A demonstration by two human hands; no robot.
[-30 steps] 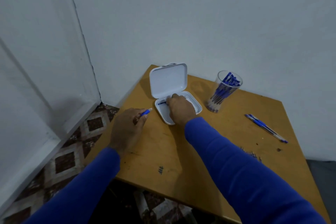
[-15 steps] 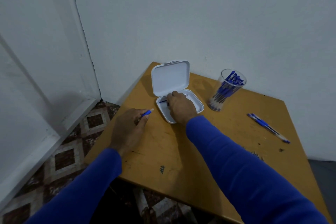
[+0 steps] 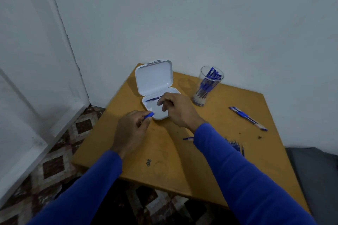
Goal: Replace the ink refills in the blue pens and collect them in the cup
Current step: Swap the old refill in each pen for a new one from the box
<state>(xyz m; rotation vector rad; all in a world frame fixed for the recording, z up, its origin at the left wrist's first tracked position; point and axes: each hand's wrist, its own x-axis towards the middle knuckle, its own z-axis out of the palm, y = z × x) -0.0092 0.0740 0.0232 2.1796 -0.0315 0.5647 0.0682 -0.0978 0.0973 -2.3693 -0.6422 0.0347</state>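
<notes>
A white hinged case (image 3: 154,78) lies open at the table's far left, and a thin blue refill (image 3: 152,99) rests in its tray. My right hand (image 3: 178,110) hovers over the tray with curled fingers. Its index fingertip is at the refill's right end, but a grip on it is not clear. My left hand (image 3: 130,130) pinches a short blue pen piece (image 3: 149,114) just in front of the case. A clear cup (image 3: 208,86) with several blue pens stands to the right of the case. Two blue pens (image 3: 247,118) lie on the table further right.
The small wooden table (image 3: 161,160) stands in a corner against the white walls. A blue pen part (image 3: 188,138) and a row of small dark parts (image 3: 236,146) lie beside my right forearm. Patterned floor tiles (image 3: 54,160) show to the left, and a grey surface (image 3: 314,173) to the right.
My right hand has lifted off the case tray and its fingers have curled. My left hand has moved right, bringing the blue piece up to the case's front edge.
</notes>
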